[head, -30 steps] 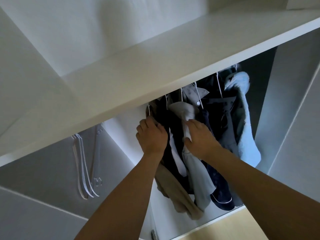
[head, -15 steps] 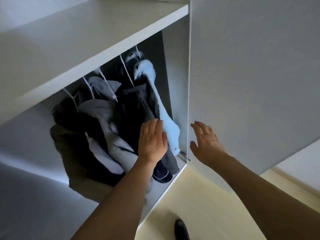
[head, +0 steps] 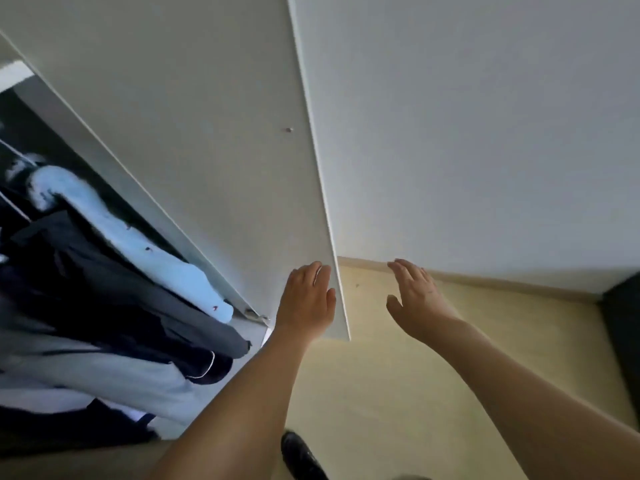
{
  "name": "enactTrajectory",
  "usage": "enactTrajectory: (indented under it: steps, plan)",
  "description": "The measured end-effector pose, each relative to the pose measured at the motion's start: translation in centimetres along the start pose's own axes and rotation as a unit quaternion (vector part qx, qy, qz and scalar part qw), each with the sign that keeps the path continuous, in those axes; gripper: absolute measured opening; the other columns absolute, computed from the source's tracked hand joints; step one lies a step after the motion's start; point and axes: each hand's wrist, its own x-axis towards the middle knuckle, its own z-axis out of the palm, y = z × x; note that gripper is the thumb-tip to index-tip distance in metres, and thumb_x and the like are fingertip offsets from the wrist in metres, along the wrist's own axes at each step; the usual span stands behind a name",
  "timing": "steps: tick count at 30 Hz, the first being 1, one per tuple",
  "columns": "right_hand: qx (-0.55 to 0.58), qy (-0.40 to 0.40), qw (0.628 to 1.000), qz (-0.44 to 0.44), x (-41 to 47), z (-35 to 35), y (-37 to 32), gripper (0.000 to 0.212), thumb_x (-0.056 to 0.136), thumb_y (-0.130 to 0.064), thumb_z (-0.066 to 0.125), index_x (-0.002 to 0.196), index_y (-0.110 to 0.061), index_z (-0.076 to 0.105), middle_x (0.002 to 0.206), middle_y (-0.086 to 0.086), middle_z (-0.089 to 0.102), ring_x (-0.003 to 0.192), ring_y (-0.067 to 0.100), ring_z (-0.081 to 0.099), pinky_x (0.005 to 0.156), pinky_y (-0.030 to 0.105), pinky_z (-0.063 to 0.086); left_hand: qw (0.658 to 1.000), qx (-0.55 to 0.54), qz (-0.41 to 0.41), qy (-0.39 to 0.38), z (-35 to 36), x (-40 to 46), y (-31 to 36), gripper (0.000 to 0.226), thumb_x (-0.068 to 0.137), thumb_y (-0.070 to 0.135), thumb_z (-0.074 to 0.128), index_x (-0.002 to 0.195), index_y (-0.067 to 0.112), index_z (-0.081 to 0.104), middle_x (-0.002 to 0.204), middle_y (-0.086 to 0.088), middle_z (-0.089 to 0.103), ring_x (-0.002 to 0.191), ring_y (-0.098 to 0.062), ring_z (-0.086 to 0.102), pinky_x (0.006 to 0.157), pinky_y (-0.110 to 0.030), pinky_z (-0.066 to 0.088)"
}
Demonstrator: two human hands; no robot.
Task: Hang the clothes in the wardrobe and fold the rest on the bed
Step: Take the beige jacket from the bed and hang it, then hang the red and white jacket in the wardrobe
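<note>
Clothes (head: 114, 306) on hangers, one pale blue shirt among several dark and grey garments, fill the open white wardrobe at left. The left hand (head: 306, 303) lies flat, fingers straight, against the white wardrobe door's (head: 221, 150) lower edge, beside the clothes. The right hand (head: 414, 299) hovers spread, touching nothing, over the pale yellow floor (head: 398, 393). One black shoe (head: 301, 457) shows below.

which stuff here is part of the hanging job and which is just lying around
Part of the job:
- wardrobe door, with the left hand at its free edge
- hanging clothes: light blue shirt, dark jacket, grey garment
- right hand, open, touching nothing

Just there:
- black shoe on the floor
- white wall
- skirting board
- dark furniture at the right edge
</note>
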Motion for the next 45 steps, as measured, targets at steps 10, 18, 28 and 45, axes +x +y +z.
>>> enactTrajectory:
  steps: [10,18,28,45]
  plan:
    - [0.019,0.076,0.982,0.173,-13.2,-10.0,21.7,0.058,0.092,-0.017,0.046,0.146,-0.006,0.026,0.152,0.008,0.028,0.141,0.022,0.022,0.114,0.027,0.013,0.983,-0.039,0.168,-0.070,4.0,6.5,27.8,0.056,0.090,0.038,0.019,0.129,0.009,0.047,0.135,-0.007,0.047,0.122,-0.027,0.044,0.108,-0.037,0.033]
    - [0.048,0.102,0.953,0.280,-20.8,-13.5,35.6,0.055,0.090,-0.015,0.047,0.143,-0.007,0.031,0.150,0.007,0.031,0.138,0.022,0.025,0.111,0.025,0.016,0.958,-0.046,0.261,-0.105,8.1,10.7,44.2,0.046,0.095,0.033,0.035,0.130,0.007,0.050,0.133,-0.011,0.050,0.121,-0.031,0.046,0.106,-0.037,0.031]
    - [0.061,0.090,0.917,0.385,-28.7,-20.8,55.6,0.055,0.093,-0.018,0.046,0.144,-0.013,0.030,0.150,0.002,0.029,0.136,0.020,0.027,0.110,0.026,0.020,0.932,-0.082,0.308,-0.172,15.7,15.4,68.1,0.049,0.092,0.034,0.037,0.125,0.003,0.054,0.127,-0.015,0.054,0.113,-0.034,0.053,0.101,-0.041,0.038]
    - [0.101,0.100,0.891,0.432,-52.8,-27.3,81.6,0.050,0.079,-0.009,0.054,0.129,-0.002,0.049,0.132,0.012,0.049,0.121,0.031,0.045,0.102,0.035,0.036,0.922,-0.105,0.311,-0.207,18.7,5.5,100.3,0.063,0.083,0.040,0.023,0.115,0.002,0.062,0.117,-0.017,0.060,0.104,-0.037,0.058,0.095,-0.042,0.043]
